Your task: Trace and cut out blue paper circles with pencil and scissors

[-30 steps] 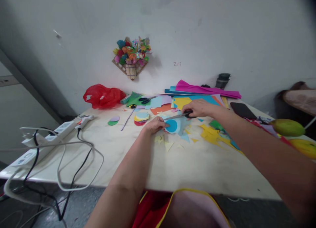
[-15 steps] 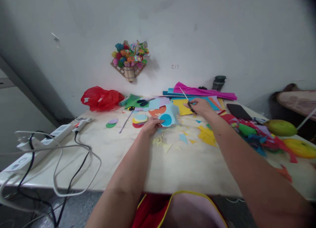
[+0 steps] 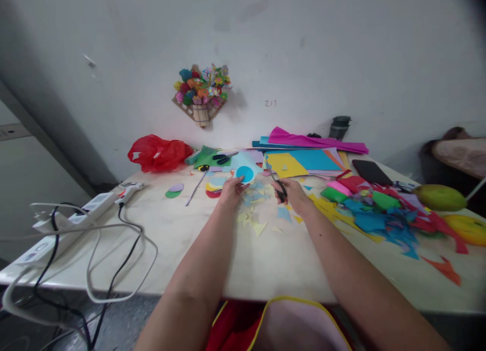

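Observation:
My left hand [image 3: 232, 191] is closed on a light blue sheet of paper [image 3: 253, 164] with a darker blue paper circle [image 3: 244, 174] lying on its face. Gripped in my right hand [image 3: 291, 193] is a pair of black-handled scissors [image 3: 280, 188], blades pointing up and away, just right of the sheet and apart from it. Paper circles in several colours [image 3: 213, 190] lie stacked left of my left hand. Pale yellow scraps [image 3: 253, 224] and light blue scraps [image 3: 283, 213] are scattered below the two hands.
A second pair of scissors [image 3: 220, 158] lies behind, near a red plastic bag [image 3: 157, 153]. Coloured sheets [image 3: 319, 160] are at the back. Paper scraps [image 3: 387, 222], a dark phone-like slab [image 3: 371, 172] and mangoes [image 3: 438, 197] sit right. A power strip [image 3: 68, 227] with cables lies left.
My right hand has come down and left with the scissors, closer to the light blue sheet. My left hand has raised the sheet and circle slightly, turning them. The view has shifted slightly.

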The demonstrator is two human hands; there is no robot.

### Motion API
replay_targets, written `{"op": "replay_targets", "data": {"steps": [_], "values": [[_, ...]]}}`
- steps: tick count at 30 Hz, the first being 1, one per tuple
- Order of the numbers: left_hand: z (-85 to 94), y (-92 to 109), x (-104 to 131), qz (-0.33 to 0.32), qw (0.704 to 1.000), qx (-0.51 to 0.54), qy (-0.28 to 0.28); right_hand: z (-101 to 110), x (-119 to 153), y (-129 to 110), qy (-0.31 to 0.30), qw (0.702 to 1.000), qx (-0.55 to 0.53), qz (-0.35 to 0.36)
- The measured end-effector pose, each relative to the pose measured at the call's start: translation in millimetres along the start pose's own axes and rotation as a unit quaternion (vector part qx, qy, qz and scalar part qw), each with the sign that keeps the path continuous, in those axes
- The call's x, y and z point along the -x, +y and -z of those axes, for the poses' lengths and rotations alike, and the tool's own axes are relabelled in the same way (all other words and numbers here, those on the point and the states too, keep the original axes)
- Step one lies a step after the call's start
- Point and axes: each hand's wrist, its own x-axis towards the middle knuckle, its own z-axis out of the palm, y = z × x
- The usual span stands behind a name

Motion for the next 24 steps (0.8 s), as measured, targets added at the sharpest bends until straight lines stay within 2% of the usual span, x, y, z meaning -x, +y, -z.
{"op": "replay_targets", "data": {"steps": [4,8,19,24], "values": [[-0.7,-4,-3,-0.008,0.999,0.028,0.022,-6,8,-5,-0.026,0.998,0.036,-0.044],[-3.6,-7,-4,-0.006,0.999,0.034,0.017,-9,9,-3,-0.044,0.997,0.051,-0.046],[-16.5,-12,5,0.001,1.0,0.01,-0.002,-23,11,4,-0.082,0.995,-0.024,-0.042],[-18.8,-16,7,-0.015,1.0,-0.006,-0.009,-32,14,4,-0.069,0.994,-0.057,-0.059]]}}
